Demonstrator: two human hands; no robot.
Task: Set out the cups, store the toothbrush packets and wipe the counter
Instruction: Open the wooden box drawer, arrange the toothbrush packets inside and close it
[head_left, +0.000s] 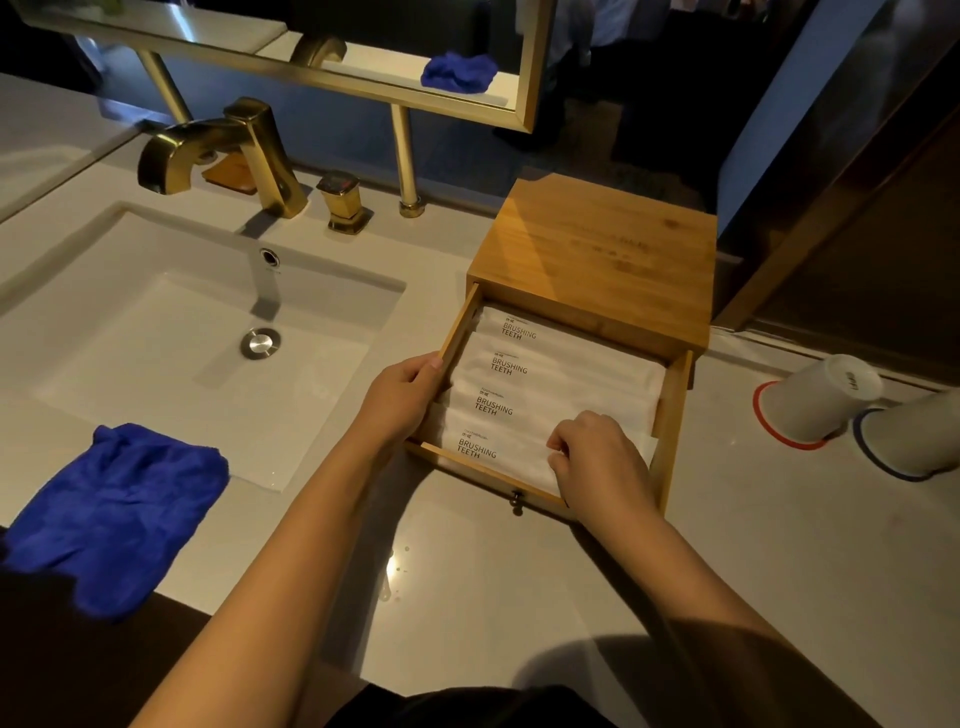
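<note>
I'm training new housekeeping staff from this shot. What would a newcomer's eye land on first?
The open wooden drawer of white "BRUSHING TEETH" packets at centre, with the left hand on its side and the right hand on the nearest packet. Then the bright blue cloth at the sink's near corner.

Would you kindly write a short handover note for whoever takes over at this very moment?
Left hand grips the open drawer's left wall. Right hand presses on the nearest toothbrush packet; four packets lie in a row inside.
Two cups stand upside down on the counter, right of the wooden box.
Blue cloth lies at the sink's front left corner.
Left: close drawer, wipe counter.
</note>
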